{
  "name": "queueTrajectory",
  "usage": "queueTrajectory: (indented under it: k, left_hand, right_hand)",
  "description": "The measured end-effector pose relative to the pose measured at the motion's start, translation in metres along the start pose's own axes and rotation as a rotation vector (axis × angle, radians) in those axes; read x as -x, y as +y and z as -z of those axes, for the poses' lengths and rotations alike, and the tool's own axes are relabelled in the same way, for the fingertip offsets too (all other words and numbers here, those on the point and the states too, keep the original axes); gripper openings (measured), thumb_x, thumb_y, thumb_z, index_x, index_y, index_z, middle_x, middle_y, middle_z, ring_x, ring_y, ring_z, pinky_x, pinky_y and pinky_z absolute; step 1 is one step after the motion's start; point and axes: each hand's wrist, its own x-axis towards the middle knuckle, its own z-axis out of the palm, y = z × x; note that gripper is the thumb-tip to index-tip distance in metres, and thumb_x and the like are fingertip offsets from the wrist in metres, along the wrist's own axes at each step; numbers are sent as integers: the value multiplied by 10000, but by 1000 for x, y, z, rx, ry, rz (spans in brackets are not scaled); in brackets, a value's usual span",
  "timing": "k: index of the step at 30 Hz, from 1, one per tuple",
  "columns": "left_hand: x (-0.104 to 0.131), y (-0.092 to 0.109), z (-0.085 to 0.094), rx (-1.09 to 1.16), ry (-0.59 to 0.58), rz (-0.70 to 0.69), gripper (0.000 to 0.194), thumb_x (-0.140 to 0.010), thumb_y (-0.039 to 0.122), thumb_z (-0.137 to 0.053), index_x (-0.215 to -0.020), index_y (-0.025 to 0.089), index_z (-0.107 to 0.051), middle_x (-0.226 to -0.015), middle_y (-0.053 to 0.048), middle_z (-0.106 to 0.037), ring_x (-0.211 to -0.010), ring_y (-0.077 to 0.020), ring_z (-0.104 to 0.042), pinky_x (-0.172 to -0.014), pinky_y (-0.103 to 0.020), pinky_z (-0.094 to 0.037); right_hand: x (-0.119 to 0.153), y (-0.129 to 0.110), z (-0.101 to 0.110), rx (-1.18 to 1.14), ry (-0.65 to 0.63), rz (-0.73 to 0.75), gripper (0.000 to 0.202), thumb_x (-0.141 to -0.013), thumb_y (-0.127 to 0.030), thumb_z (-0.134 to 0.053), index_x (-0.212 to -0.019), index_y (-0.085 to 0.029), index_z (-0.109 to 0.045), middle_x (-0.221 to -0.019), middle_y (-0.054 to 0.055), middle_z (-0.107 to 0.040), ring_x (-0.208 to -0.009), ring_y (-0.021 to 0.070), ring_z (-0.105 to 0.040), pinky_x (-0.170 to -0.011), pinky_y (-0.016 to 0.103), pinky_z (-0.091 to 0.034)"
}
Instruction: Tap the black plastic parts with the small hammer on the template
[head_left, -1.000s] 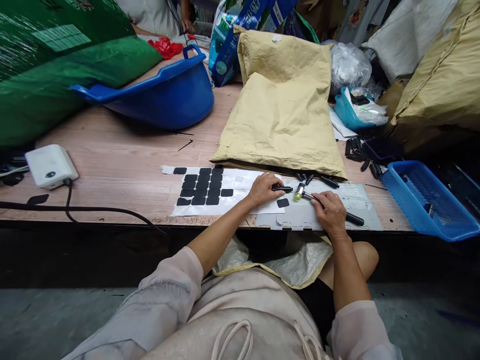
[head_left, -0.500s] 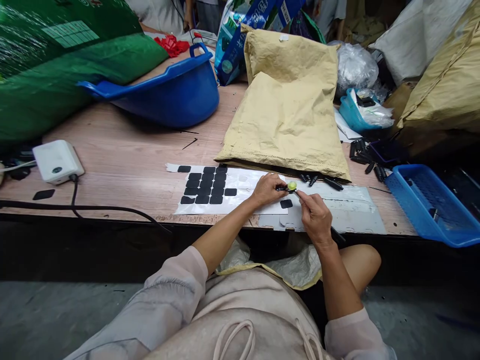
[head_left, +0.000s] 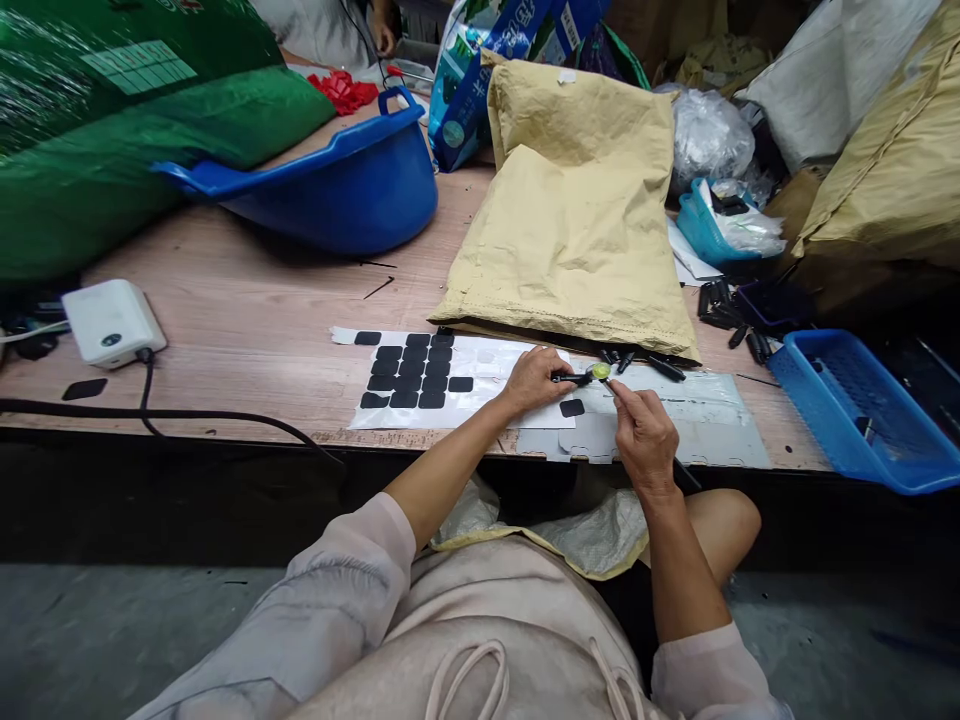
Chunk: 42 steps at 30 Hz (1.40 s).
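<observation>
My left hand [head_left: 536, 378] lies on the white sheet [head_left: 491, 412], its fingers pinched on a small, slim black part [head_left: 572, 379] that points to the right. My right hand [head_left: 646, 435] is closed around what looks like a small mallet [head_left: 601, 371] with a round yellow-green head. Its dark handle end sticks out below the hand. The mallet head is close to the right end of the black part; I cannot tell whether they touch. Rows of black rounded stickers [head_left: 409, 383] are on the sheet, and one loose black sticker [head_left: 572, 408] is just below the black part.
A large tan paper sack [head_left: 574, 230] stands behind my hands, with several black parts [head_left: 666, 368] along its front edge. At right is a blue basket [head_left: 862, 430], at left a blue basin [head_left: 337, 190] and a white box [head_left: 112, 322] with a black cable. Another person's hand [head_left: 384, 38] shows at the back.
My right hand and the mallet have shifted a little to the right, away from my left fingers. The left hand stays in place. People at the back have moved.
</observation>
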Motion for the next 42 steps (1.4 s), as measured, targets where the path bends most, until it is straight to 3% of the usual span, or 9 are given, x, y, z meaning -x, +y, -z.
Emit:
queueTrajectory:
  k: [11,17,21,23,26,31,36,39,42]
  left_hand:
    - [1,1,-2,-15,0,26,143,-815,283,-797,-945,223,-801,-906,-31,-695,-972,-236,-620,-919,-363,-479]
    - [1,2,3,-31,-11,18,146,-841,306,-789,-956,219,-771,-941,-40,-697,-998,-246,-615,-923,-377,-480]
    - [29,19,9,48,-18,-95,148,-920,315,-719,-1023,211,-742,-1032,-74,-725,-1030,-247,-636,-943,-378,-492]
    - [58,32,9,155,-127,-195,193,-991,346,-637,-1110,221,-725,-1069,-75,-742,-999,-223,-666,-916,-342,-505]
    - [105,48,-1,229,-425,-309,265,-1052,418,-550,-1184,250,-708,-1077,-57,-765,-965,-199,-707,-863,-291,-515]
    - [143,38,-34,-33,-624,-64,221,-1021,337,-583,-1180,243,-705,-1135,-82,-776,-1021,-261,-745,-832,-325,-535]
    - [143,32,-38,-183,-724,155,351,-985,304,-621,-1313,201,-690,-1217,-170,-775,-1091,-360,-753,-850,-412,-553]
    - [131,50,-18,-59,-732,4,328,-953,341,-690,-1263,242,-726,-1152,-103,-802,-1031,-310,-762,-812,-352,-536]
    - [93,70,2,97,-593,-87,228,-997,395,-638,-1130,264,-769,-967,-29,-810,-892,-222,-748,-754,-286,-509]
  right_hand:
    - [-3,66,14,166,-70,152,255,-1019,-318,-589,-1133,-278,-814,-914,52,-717,-854,206,-595,-805,340,-469]
    - [-3,71,11,121,-81,128,247,-991,-293,-607,-1127,-278,-812,-926,49,-701,-878,207,-589,-834,350,-477]
    - [-2,69,11,118,-83,106,255,-982,-292,-599,-1132,-279,-805,-934,47,-699,-889,214,-584,-841,350,-475]
    - [-2,69,11,128,-84,100,251,-978,-294,-604,-1127,-281,-806,-937,48,-700,-890,215,-588,-847,353,-478]
    - [-1,70,10,145,-75,96,247,-974,-295,-608,-1115,-281,-810,-931,50,-697,-891,217,-594,-839,352,-482]
    - [0,70,8,163,-46,110,246,-970,-295,-608,-1107,-267,-811,-918,49,-695,-875,214,-590,-820,336,-475]
    - [0,69,8,155,-67,83,246,-971,-289,-600,-1109,-272,-803,-934,53,-691,-884,219,-576,-831,348,-467]
    - [0,68,8,150,-61,85,247,-968,-280,-602,-1113,-262,-801,-936,56,-686,-887,221,-566,-827,350,-460]
    - [1,68,8,171,-43,116,243,-969,-274,-611,-1117,-257,-803,-929,52,-688,-880,216,-572,-818,341,-462]
